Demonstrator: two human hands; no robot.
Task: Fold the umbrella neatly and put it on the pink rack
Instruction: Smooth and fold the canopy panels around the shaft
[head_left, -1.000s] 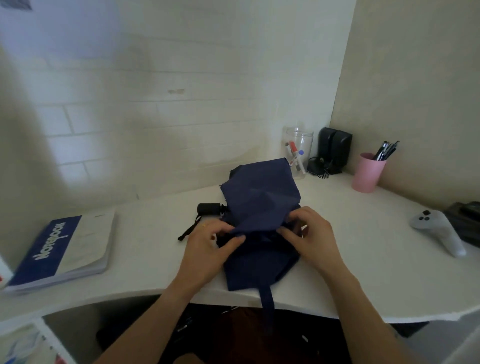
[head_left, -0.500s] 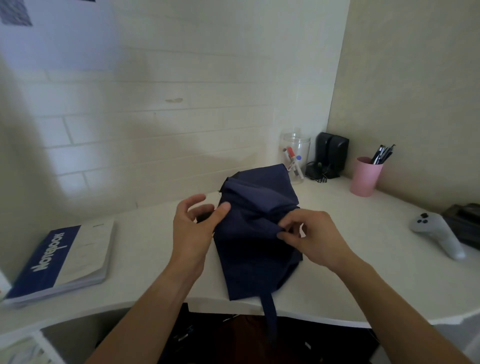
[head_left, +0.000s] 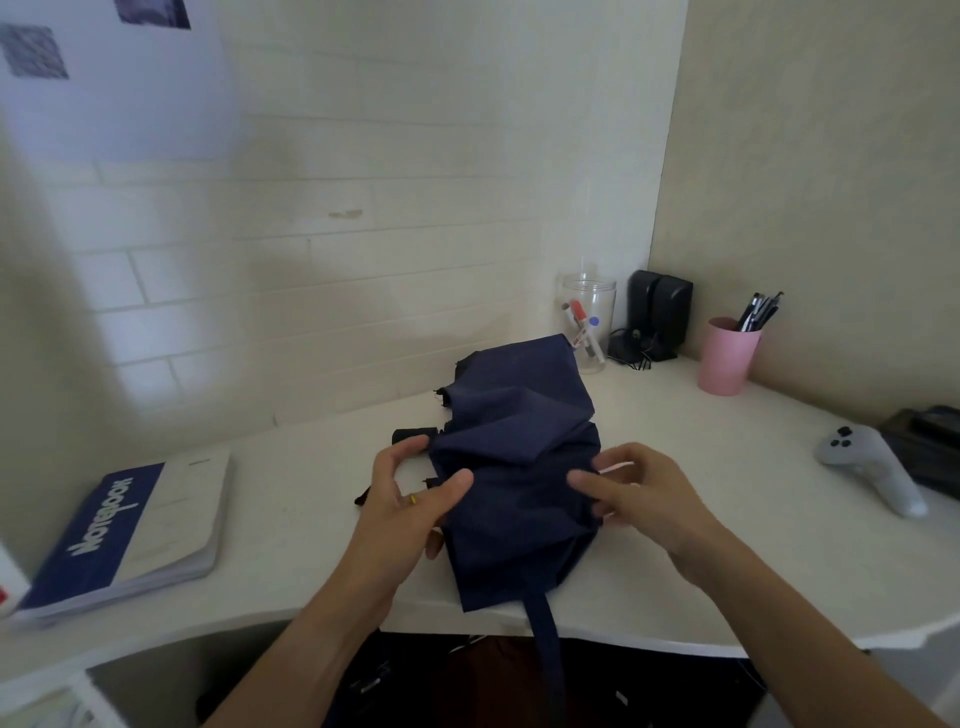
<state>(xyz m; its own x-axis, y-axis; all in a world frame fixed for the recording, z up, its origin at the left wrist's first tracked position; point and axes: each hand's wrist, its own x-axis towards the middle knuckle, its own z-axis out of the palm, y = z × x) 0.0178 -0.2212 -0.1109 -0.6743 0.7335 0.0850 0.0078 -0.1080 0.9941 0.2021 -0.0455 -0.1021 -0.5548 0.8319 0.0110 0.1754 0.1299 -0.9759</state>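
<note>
A dark blue folding umbrella (head_left: 519, 467) lies crumpled on the white desk (head_left: 291, 514) in front of me, canopy loose and creased. Its black handle (head_left: 410, 434) sticks out to the left, and its closing strap (head_left: 543, 623) hangs over the desk's front edge. My left hand (head_left: 410, 504) is at the canopy's left edge, thumb on top of the fabric and fingers under it. On the right edge, my right hand (head_left: 644, 493) pinches the fabric with its fingertips. No pink rack is in view.
A blue and white notebook (head_left: 130, 530) lies at the left. At the back right stand a clear jar with markers (head_left: 589, 322), black speakers (head_left: 657, 312) and a pink pen cup (head_left: 727, 356). A grey controller (head_left: 872, 467) lies at the far right.
My left hand, lifted and open half a second ago, has come down onto the canopy's left edge. My right hand has stayed pinching the right side. The camera has tilted slightly up.
</note>
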